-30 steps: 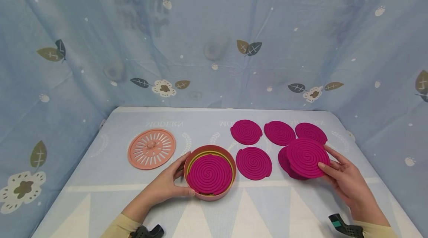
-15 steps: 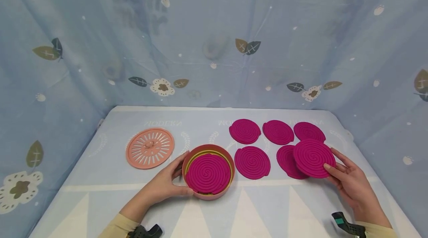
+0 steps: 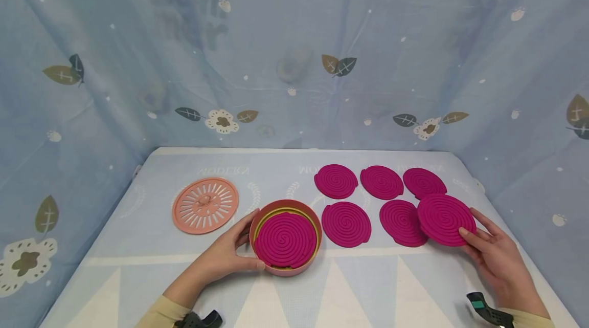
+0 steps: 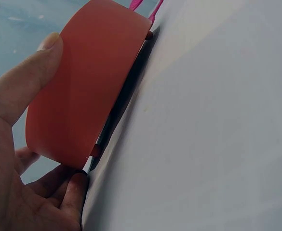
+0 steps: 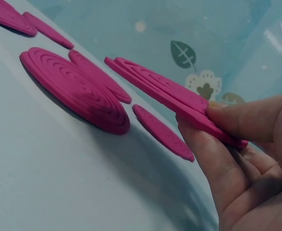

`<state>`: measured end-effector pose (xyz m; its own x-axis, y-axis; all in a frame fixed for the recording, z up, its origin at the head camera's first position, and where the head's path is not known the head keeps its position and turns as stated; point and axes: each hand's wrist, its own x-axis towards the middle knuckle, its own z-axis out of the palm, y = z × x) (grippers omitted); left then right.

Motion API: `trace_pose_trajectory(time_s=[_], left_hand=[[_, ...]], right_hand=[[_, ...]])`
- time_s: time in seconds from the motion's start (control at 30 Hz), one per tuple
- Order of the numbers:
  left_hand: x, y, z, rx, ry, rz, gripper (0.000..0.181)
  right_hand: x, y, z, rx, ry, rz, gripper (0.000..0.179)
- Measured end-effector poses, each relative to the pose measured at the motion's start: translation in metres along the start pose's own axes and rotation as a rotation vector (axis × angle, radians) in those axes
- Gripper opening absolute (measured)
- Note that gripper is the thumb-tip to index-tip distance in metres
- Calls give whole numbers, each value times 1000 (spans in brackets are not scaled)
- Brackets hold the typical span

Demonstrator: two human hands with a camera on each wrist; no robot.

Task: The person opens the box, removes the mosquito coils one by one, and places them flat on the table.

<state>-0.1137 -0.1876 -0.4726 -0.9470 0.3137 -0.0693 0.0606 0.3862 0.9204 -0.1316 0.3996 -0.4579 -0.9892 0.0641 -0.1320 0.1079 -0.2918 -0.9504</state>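
My left hand [image 3: 227,254] grips the side of a round coral box [image 3: 294,272] with a yellow inner ring. A magenta mosquito coil [image 3: 285,240] lies flat inside it. In the left wrist view, the thumb presses the wall of the box [image 4: 83,86] and the fingers curl at its lower edge. My right hand [image 3: 499,261] pinches another mosquito coil [image 3: 445,219] by its right edge, thumb on top. In the right wrist view, the held coil [image 5: 155,89] is raised above the table, tilted, with fingers beneath it.
Several more coils lie in two rows right of the box, among them a front coil [image 3: 346,224] and a back coil [image 3: 336,181]. A slotted coral lid [image 3: 205,205] lies left of the box. A patterned blue curtain [image 3: 294,51] hangs behind the table.
My right hand has moved right with the held mosquito coil, uncovering more of the coil lying beneath it. The left hand stays on the box.
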Motion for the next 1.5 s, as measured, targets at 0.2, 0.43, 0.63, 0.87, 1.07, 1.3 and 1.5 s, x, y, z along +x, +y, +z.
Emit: trace_pose_trajectory(time_s=[0.2, 0.43, 0.63, 0.87, 1.07, 1.3, 1.5], left_hand=[[0, 0, -1, -4, -5, 14, 120], [0, 0, 0, 3, -2, 10, 120], [0, 0, 0, 9, 4, 2, 121], [0, 0, 0, 5, 5, -2, 121], [0, 1, 0, 15, 5, -2, 120], [1, -1, -1, 25, 8, 5, 120], [1, -2, 0, 19, 4, 20, 120]], right_hand=[[0, 1, -12, 12, 67, 29, 80], [2, 3, -22, -15, 135, 79, 90], [4, 4, -28, -45, 185, 112, 97], [8, 9, -33, -125, 208, 133, 106], [12, 9, -34, -240, 240, 179, 108], [12, 1, -36, -359, 222, 206, 105], [6, -6, -41, -496, 218, 220, 98]])
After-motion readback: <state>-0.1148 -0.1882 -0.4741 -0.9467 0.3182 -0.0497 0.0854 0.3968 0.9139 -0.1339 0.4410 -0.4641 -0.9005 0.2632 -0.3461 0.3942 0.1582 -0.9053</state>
